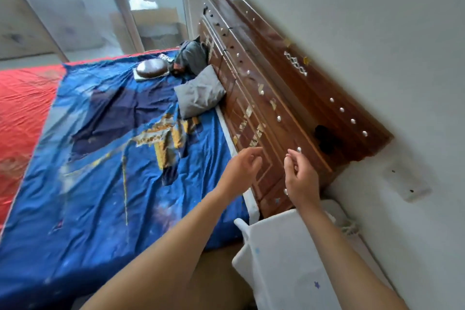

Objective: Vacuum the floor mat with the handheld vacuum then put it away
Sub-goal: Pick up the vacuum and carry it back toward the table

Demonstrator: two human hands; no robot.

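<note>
Reaching toward a dark wooden headboard, a person holds both bare hands just in front of its panelled face. The left hand and the right hand sit close together, fingers loosely curled and gripping nothing. Whether any fingertip touches the wood cannot be told. Where the handheld vacuum and the floor mat are cannot be told from this view.

The headboard, studded with silver knobs and dotted with small stickers, stands against a plain white wall. A bed stretches away from it under a wrinkled blue cover with yellow and navy patches, and a red sheet shows along the far side. A grey pillow leans against the headboard. Beyond it lie a dark round cushion and a bundle of grey clothes.

A white plastic box with blue star stickers sits beside the bed at the near end of the headboard, under the right forearm. A white plate is fixed to the wall near it. At the far end of the room, a cardboard box shows through a hazy glass door.
</note>
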